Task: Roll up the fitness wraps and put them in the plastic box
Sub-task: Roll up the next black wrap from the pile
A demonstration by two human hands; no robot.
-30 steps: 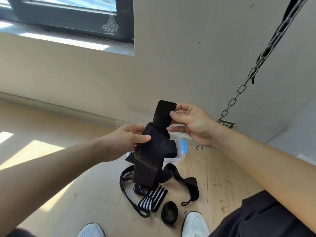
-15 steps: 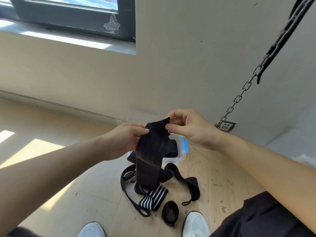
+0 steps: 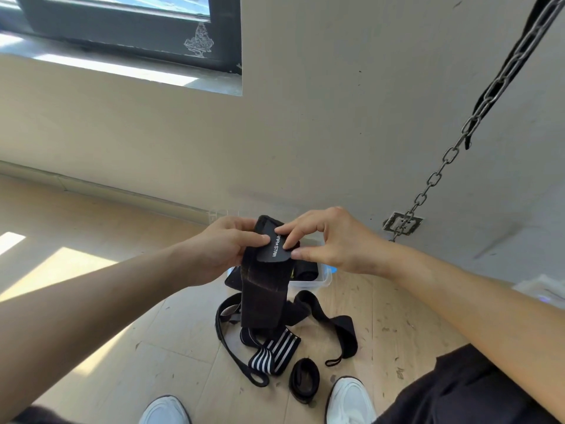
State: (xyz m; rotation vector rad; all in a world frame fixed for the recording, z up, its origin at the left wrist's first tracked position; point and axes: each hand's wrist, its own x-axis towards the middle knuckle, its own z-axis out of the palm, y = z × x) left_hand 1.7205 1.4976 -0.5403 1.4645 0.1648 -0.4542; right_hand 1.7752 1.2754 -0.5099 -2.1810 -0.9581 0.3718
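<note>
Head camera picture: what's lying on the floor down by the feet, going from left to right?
Left white shoe → striped wrap → black coiled strap → right white shoe.

**Black wraps on pale wood**

At centre frame the black wrap is plain with a faint brownish dusting, and its tab carries white lettering. Lower centre, a striped wrap shows black and white bands among plain black straps. The plastic box is clear with a blue latch. The floor is light wood, the wall cream, the chain at right grey, and the shoes at the bottom edge white.
</note>
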